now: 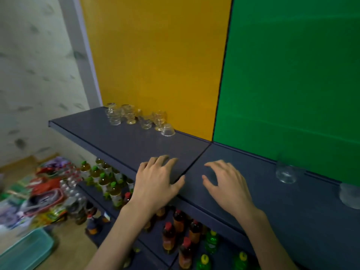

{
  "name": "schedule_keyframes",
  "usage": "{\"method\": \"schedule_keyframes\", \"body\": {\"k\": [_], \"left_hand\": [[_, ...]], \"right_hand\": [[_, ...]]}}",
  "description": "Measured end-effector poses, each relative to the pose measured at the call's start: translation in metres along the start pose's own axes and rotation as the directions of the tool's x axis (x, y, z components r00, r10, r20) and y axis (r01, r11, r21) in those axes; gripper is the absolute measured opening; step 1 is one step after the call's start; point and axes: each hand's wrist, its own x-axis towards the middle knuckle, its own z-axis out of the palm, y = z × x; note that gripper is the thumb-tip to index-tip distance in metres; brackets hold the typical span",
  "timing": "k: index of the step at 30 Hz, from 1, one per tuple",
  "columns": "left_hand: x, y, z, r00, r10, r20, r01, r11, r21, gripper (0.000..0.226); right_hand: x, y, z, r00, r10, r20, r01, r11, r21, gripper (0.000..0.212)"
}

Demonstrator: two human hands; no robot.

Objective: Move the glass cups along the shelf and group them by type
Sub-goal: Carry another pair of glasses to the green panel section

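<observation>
A dark blue shelf runs from far left to near right. At its far left end, against the yellow panel, stands a cluster of clear glass cups: a ribbed stack, stemmed glasses, a low glass and an upturned small cup. On the right, by the green panel, sits a clear rounded cup, and a blurred glass lies at the frame edge. My left hand and my right hand hover over the shelf's front, fingers spread, holding nothing.
Lower shelves hold several bottles with green caps and red caps. Colourful bags and a teal bin lie on the floor at the left. Yellow and green panels back the shelf.
</observation>
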Motion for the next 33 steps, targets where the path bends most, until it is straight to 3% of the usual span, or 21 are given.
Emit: {"method": "schedule_keyframes", "body": {"k": [8,15,27,33], "left_hand": [[-0.006,-0.157,-0.012,0.999,-0.033,-0.011,0.033,0.999,0.018,0.069],[0.009,-0.269,-0.024,0.997,-0.075,-0.024,0.075,0.997,0.017,0.069],[0.094,-0.415,-0.001,0.99,-0.127,-0.054,0.128,0.992,0.002,0.069],[0.187,-0.473,-0.006,0.997,-0.055,-0.056,0.057,0.997,0.042,0.067]], "right_hand": [[0.052,-0.136,0.068,1.0,-0.004,-0.026,0.004,1.0,0.017,0.043],[0.095,-0.217,0.115,1.0,0.003,-0.008,-0.003,0.999,0.046,0.045],[0.237,-0.299,0.199,0.998,-0.053,-0.033,0.055,0.994,0.09,0.048],[0.32,-0.319,0.227,0.995,0.012,-0.096,0.0,0.992,0.123,0.049]]}}
